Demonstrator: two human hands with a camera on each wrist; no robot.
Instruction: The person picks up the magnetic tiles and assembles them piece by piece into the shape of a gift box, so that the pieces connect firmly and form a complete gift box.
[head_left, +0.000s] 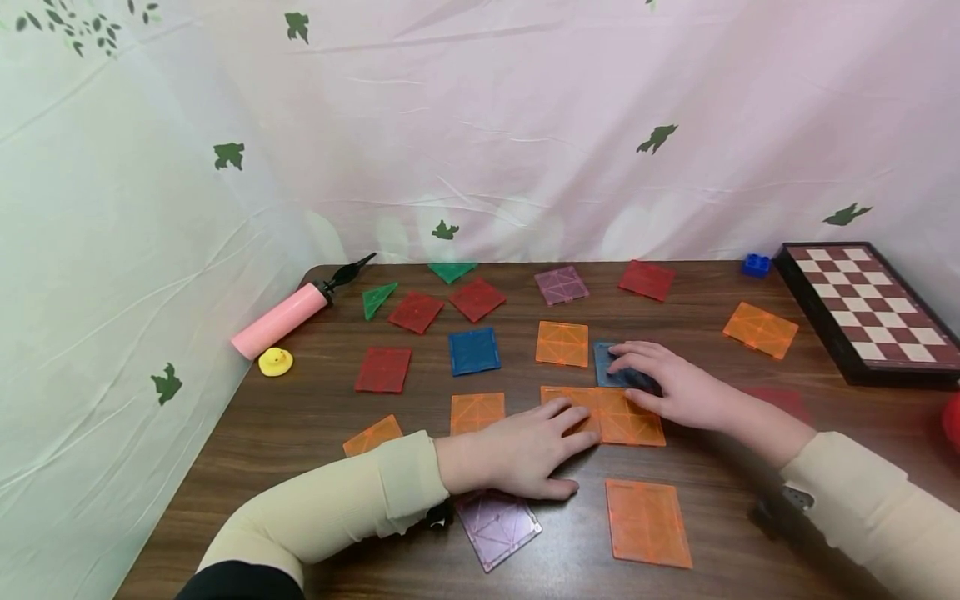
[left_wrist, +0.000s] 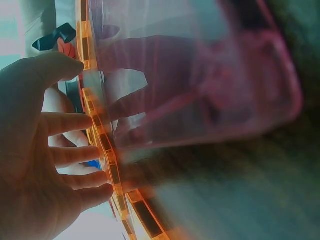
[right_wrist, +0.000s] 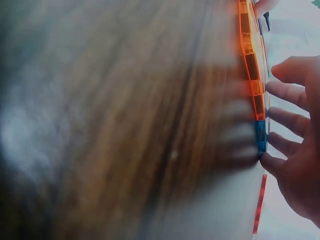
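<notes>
In the head view my left hand [head_left: 531,450] lies with spread fingers on an orange square magnetic tile [head_left: 558,396]. A second orange tile [head_left: 633,421] sits edge to edge on its right. My right hand [head_left: 678,385] rests its fingers on a translucent blue tile [head_left: 604,367] just behind that one, partly hiding it; its thumb touches the second orange tile. In the left wrist view the fingertips [left_wrist: 102,192] meet the orange tile's edge, with a purple tile [left_wrist: 240,100] close to the camera. In the right wrist view the blue tile [right_wrist: 260,135] adjoins an orange one.
Around the hands lie more tiles: orange [head_left: 648,525], purple [head_left: 498,529], dark blue [head_left: 474,351], red [head_left: 383,370] and green [head_left: 378,298]. A pink pump [head_left: 281,321] and rubber duck [head_left: 275,362] stand left; a chessboard [head_left: 873,308] and blue brick [head_left: 756,265] lie right.
</notes>
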